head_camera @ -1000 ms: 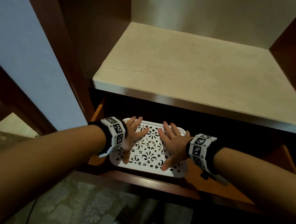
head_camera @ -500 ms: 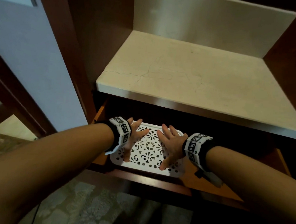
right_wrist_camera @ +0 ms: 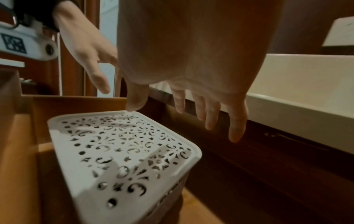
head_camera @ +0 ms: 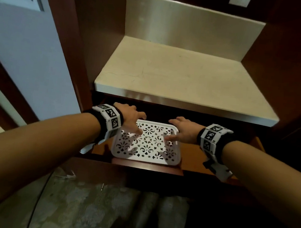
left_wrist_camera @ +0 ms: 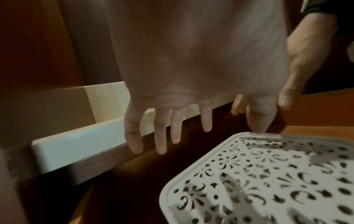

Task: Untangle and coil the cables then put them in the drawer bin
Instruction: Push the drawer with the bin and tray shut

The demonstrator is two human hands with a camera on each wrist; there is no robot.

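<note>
A pale stone surface [head_camera: 182, 83] is set in a dark wooden alcove, and beneath it a wooden drawer [head_camera: 193, 158] stands pulled out. Inside the drawer a white bin [head_camera: 146, 144] is seated, covered by a perforated lid with an ornamental cut-out pattern. No cables are seen in any view; whether they lie inside the bin cannot be told through the lid.

The left hand [head_camera: 131, 117] and the right hand [head_camera: 185, 130] are held just above the far end of the lid, fingers [left_wrist_camera: 161, 136] spread and straight, nothing gripped. In the wrist views the thumb tips appear to be at the lid's far rim; contact cannot be confirmed.

The step in hand is judged to be at the bin itself, either seating the lid or preparing to lift it. Which of the two cannot be settled. If lifting is meant, a hold at both lid edges is called for; if the cables are stowed, the drawer remains to be pushed shut.
</note>
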